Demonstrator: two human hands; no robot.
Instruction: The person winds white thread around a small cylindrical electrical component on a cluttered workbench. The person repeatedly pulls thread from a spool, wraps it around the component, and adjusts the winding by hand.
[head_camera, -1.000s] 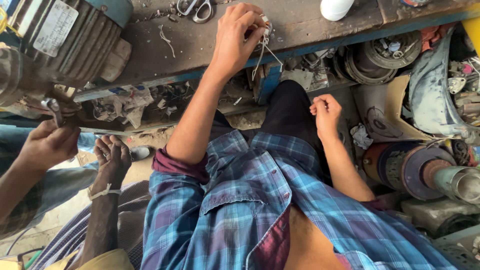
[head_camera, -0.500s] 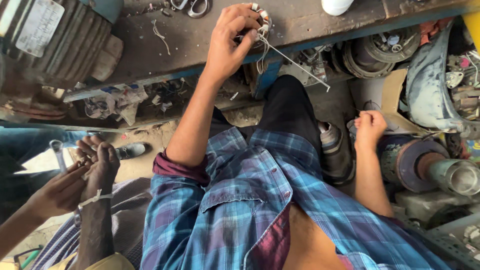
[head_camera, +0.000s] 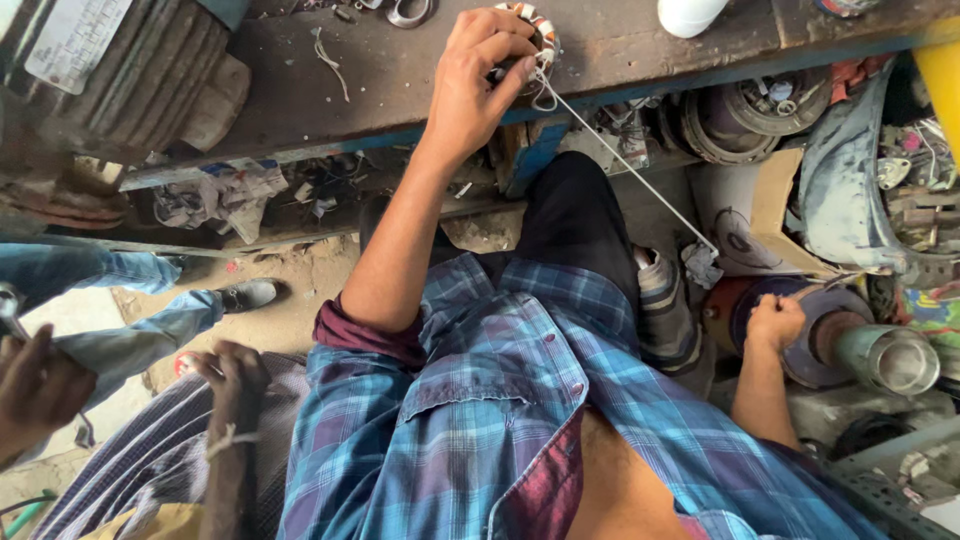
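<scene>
left hand (head_camera: 480, 75): arm extended, fingers pinched | right hand (head_camera: 775, 322): lowered, fisted

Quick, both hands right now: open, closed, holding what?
Left hand: closed, fingers pinching the small round copper-wound coil on the worn wooden bench.
Right hand: closed in a fist, apparently pulling the thin pale cord taut from the coil.

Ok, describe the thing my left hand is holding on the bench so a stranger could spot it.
Look at the worn wooden workbench along the top. Near its front edge the left hand pins a small ring-shaped wound coil. It alone has a taut white cord running down toward the right hand.
</scene>
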